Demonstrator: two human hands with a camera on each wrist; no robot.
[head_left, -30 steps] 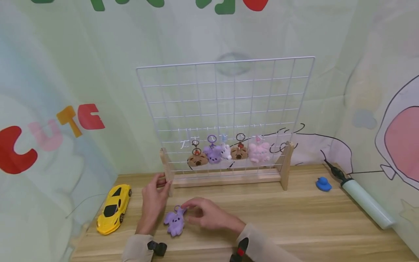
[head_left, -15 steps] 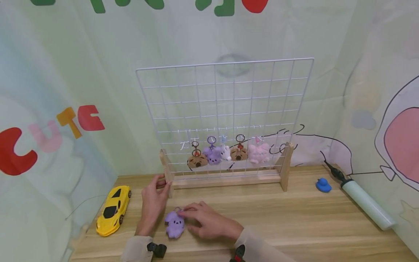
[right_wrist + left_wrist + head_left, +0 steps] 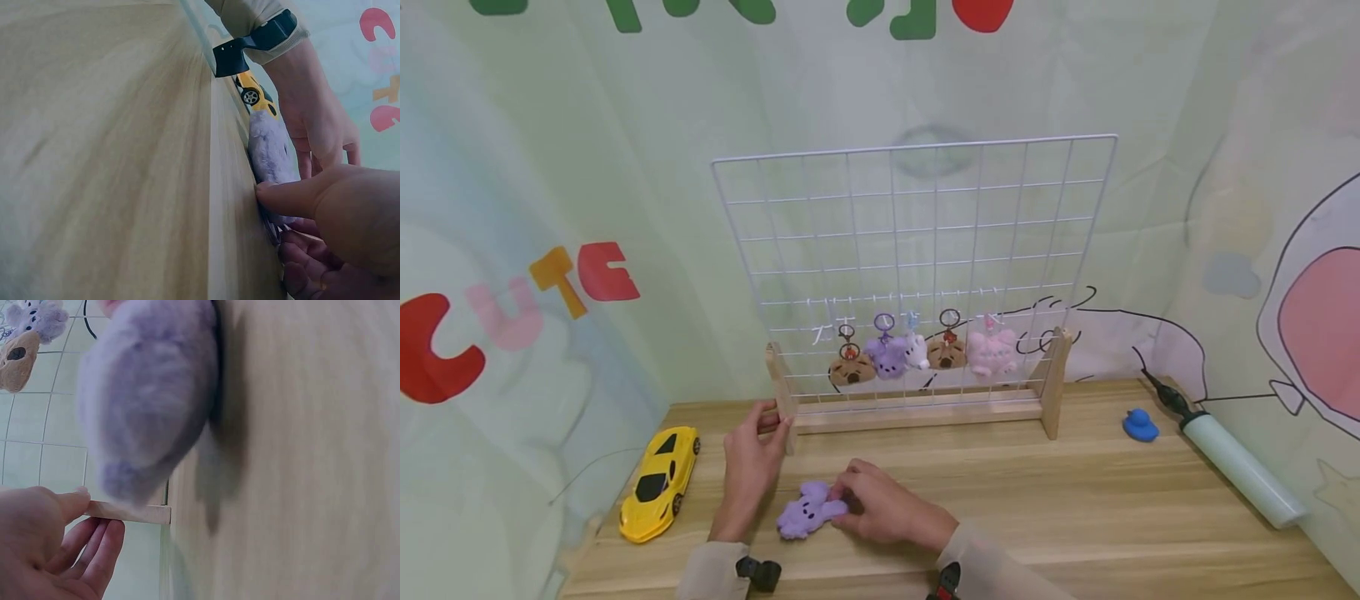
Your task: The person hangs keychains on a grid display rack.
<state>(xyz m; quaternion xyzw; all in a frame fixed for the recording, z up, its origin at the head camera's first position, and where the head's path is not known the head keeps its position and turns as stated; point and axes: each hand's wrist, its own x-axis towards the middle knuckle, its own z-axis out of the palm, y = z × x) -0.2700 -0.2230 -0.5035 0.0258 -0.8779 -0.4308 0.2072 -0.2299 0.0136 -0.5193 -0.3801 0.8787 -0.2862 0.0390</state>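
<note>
My left hand [image 3: 752, 450] pinches the left wooden post [image 3: 784, 396] of a rack stand between thumb and fingers, as the left wrist view also shows. On the table to its right lies a purple plush keychain [image 3: 805, 510], tilted, its head end towards my right hand [image 3: 883, 504]. That hand's thumb and fingers pinch the plush at its top end. In the right wrist view the thumb presses the fuzzy plush [image 3: 270, 147] near its ring, which is partly hidden. A white wire grid rack [image 3: 917, 225] stands behind both hands.
Several plush keychains, among them a brown one [image 3: 852, 372] and a pink one [image 3: 992, 352], hang from hooks low on the grid. A yellow toy car [image 3: 660, 485] is at the left, a blue rubber duck [image 3: 1140, 425] and a pump [image 3: 1243, 471] at the right.
The purple plush has turned on the table, its top end now pointing right. My right hand went from touching it to pinching it. The left hand stays at the post.
</note>
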